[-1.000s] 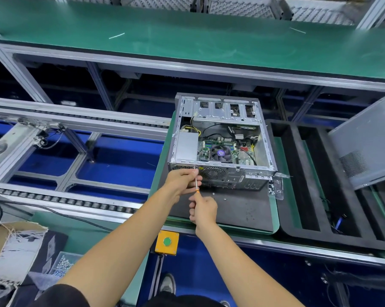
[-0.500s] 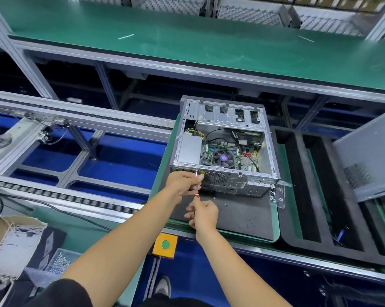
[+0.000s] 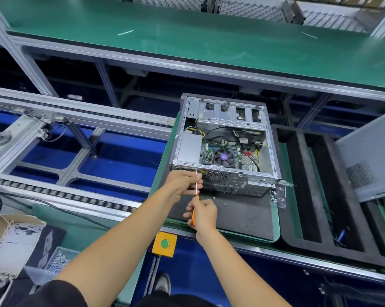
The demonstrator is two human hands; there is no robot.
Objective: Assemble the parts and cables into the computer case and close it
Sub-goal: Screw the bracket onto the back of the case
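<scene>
Two hands at the case (image 3: 226, 142). The case lies open-side-up on a dark mat (image 3: 238, 213) on a green pallet (image 3: 281, 196), with no side cover on. Inside it: a grey power supply (image 3: 189, 148) at left, a green board with a round fan (image 3: 223, 156) in the middle, black and yellow cables above that, and a silver drive cage (image 3: 229, 114) at the far end. The near face is a perforated rear panel with a round grille. Left hand (image 3: 183, 181) pinches the screwdriver (image 3: 196, 191) shaft just below the tip, which sits at the case's near top edge. Right hand (image 3: 201, 214) is curled round the orange handle. A side panel (image 3: 371, 156) leans at right over a black foam tray (image 3: 309, 196), apart from the case. Two small screws lie loose on the mat, near the right hand.
</scene>
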